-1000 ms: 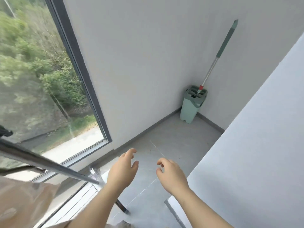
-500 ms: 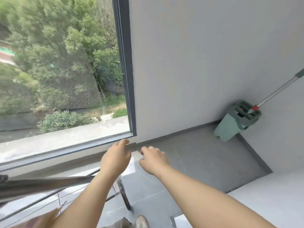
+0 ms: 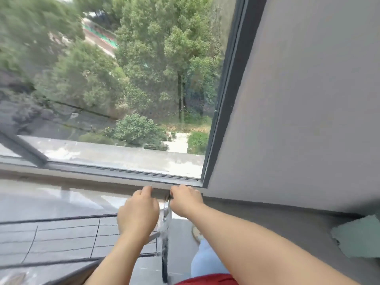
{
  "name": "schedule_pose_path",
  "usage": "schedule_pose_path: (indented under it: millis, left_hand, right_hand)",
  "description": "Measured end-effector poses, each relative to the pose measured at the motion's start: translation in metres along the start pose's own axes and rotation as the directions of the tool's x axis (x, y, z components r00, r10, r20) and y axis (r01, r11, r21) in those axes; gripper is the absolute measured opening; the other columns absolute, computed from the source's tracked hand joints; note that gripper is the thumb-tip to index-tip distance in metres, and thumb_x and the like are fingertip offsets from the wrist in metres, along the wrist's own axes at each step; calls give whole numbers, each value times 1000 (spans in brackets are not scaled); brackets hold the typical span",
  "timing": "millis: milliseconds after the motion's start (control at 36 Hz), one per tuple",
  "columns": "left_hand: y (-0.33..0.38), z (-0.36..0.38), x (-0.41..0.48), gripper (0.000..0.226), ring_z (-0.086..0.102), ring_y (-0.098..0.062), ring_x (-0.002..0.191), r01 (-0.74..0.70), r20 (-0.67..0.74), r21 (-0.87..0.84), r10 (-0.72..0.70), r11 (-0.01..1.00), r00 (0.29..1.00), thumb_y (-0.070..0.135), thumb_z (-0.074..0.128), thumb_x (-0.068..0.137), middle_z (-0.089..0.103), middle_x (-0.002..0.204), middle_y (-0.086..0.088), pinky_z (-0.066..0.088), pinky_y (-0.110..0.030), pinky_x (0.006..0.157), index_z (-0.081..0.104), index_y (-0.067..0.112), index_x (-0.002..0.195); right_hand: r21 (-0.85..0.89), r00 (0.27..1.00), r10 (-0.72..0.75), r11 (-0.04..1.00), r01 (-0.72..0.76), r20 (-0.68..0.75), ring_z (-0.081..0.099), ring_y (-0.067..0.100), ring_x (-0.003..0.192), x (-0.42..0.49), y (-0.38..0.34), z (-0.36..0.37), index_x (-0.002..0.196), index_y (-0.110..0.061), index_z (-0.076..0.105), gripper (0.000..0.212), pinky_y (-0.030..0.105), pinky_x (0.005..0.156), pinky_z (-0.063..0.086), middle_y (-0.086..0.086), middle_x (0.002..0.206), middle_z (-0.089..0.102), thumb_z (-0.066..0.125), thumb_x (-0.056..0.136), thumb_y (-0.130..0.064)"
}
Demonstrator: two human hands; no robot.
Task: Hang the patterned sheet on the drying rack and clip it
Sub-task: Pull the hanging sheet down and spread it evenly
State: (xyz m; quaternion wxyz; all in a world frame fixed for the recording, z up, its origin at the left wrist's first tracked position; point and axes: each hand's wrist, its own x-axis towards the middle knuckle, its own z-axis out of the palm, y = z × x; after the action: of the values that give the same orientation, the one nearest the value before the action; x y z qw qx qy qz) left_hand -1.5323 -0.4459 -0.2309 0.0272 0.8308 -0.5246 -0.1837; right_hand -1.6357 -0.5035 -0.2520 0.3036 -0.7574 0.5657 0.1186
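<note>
**Hands at the rack's end**

Wide window ahead; beneath, drying rack low over grey floor, rails running left. Right hand curled round its end bar's top; left hand curled just beside, grip hidden.

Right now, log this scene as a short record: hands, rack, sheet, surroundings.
left hand: fingers curled, beside the rack's end bar; grip hidden
right hand: fingers curled at the bar's top; grip hidden
drying rack: wire rails lower left, end bar between the hands
patterned sheet: not identifiable in view
window: dark frame, trees outside
green bucket: right edge, blurred
</note>
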Motion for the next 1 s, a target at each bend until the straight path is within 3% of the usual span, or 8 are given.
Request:
schedule_pose_path:
  millis: [194, 361, 472, 750, 1000]
  left_hand:
    - [7, -5, 36, 37, 52, -24, 114, 295, -24, -83, -298, 952, 954, 23, 36, 94, 52, 132, 1, 42, -33, 84, 44, 26, 129]
    - [16, -11, 50, 36, 52, -21, 116, 374, -102, -88, -382, 923, 918, 23, 37, 94, 53, 130, 6, 42, -33, 89, 45, 25, 129]
    - [10, -5, 45, 35, 51, -20, 116, 418, -94, -40, -420, 907, 902, 24, 39, 93, 56, 126, 5, 42, -32, 91, 47, 23, 127]
    - [-7, -3, 29, 36, 48, -17, 118, 534, -91, -106, -543, 839, 835, 22, 36, 95, 52, 129, 6, 42, -32, 94, 45, 24, 130]
    - [-58, -14, -22, 36, 48, -21, 119, 691, -81, -61, -693, 721, 716, 20, 35, 94, 51, 129, 3, 42, -32, 89, 46, 22, 129]
  right_hand:
    - [-138, 961, -246, 955, 263, 127, 50, 32, 113, 60, -2, -43, 116, -14, 51, 30, 35, 87, 39, 11, 123, 53, 39, 88, -13]
    - [-207, 892, -404, 873, 442, 201, 50, 32, 111, 92, -8, -62, 117, -13, 50, 31, 37, 88, 40, 11, 122, 53, 37, 89, -15]
    - [-217, 849, -445, 833, 509, 283, 48, 31, 115, 101, -11, -61, 121, -15, 48, 33, 36, 92, 38, 9, 125, 51, 37, 90, -17]
    - [-211, 764, -504, 761, 614, 403, 49, 25, 114, 109, -29, -50, 126, -18, 46, 35, 32, 89, 39, 5, 127, 49, 38, 92, -19]
    - [-200, 662, -589, 658, 726, 463, 52, 23, 114, 81, -81, -23, 126, -18, 48, 36, 28, 87, 40, 4, 128, 51, 39, 91, -19]
